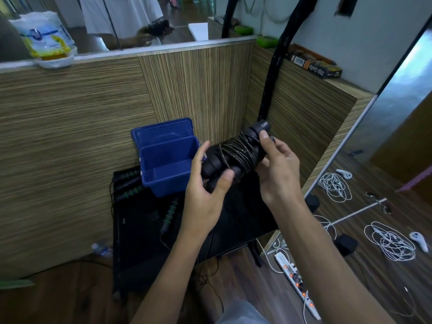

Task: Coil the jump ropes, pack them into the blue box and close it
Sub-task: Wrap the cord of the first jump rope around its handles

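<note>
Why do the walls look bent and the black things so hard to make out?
Head view: the wide-angle lens bows the wood panel edges; dim, bluish light swallows the black table and the handles lying on it; the blue box and the coiled rope both hands hold stay fairly sharp.

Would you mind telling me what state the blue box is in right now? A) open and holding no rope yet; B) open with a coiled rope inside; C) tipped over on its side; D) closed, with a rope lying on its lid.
A: the blue box stands upright with its lid swung back and a bare interior, while both hands grip the coiled jump rope beside it.
</note>
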